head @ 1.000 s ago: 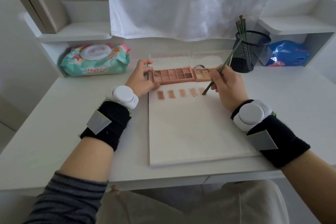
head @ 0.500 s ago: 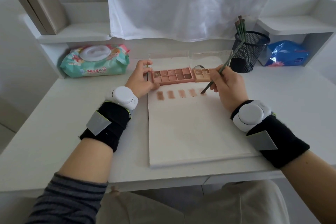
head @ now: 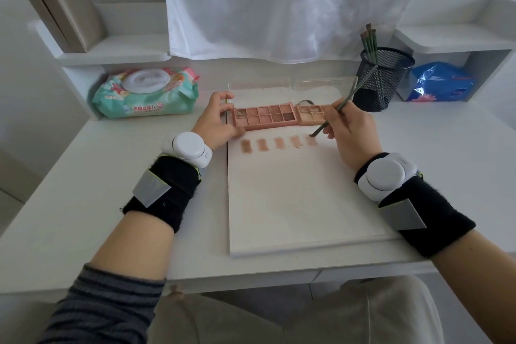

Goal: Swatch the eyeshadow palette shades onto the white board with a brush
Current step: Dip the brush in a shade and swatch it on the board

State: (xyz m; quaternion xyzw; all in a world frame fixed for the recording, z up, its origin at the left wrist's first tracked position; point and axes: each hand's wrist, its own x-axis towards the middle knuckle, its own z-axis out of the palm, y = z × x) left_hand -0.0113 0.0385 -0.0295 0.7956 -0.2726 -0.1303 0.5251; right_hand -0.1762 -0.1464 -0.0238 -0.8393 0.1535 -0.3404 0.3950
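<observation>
Board (head: 296, 204), white, lies flat on the table (head: 83, 190) directly ahead, a row of five swatches (head: 279, 143) near its far edge. Right hand (head: 351, 131) pinches the brush (head: 332, 117), bristle tip at the top of the fifth, palest swatch. Advice: short downward strokes, light pressure, spacing kept equal. Beyond, left hand (head: 215, 123) grips the left end of the eyeshadow palette (head: 265, 116), which lies on the board's far end. Versus 1.0 s ago: tip has shifted slightly up the swatch; left hand unchanged.
</observation>
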